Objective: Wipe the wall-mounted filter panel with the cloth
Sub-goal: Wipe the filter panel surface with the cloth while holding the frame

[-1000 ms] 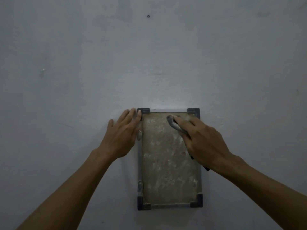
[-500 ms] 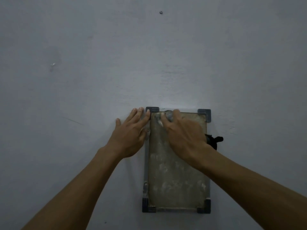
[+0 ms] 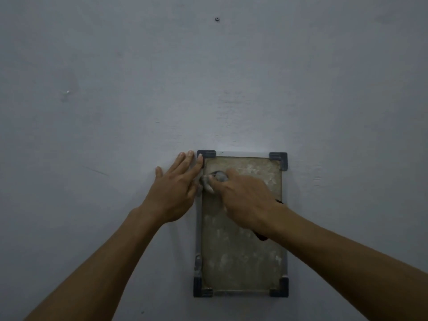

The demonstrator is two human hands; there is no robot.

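Note:
A rectangular filter panel (image 3: 240,258) with a dusty beige face, a pale frame and dark corner brackets hangs on the grey wall. My right hand (image 3: 245,202) presses a small grey cloth (image 3: 214,179) against the panel's upper left part; most of the cloth is hidden under the fingers. My left hand (image 3: 176,193) lies flat on the wall with fingers spread, its fingertips touching the panel's upper left corner and left frame edge.
The grey wall (image 3: 208,89) surrounds the panel. A small dark screw or hole (image 3: 217,19) sits high above it, and a small pale mark (image 3: 67,91) shows at the upper left. A dark piece (image 3: 260,236) shows under my right wrist.
My right hand with the cloth moved from the panel's upper right to the top left, then down a little along the left side. My left hand stayed by the upper left corner.

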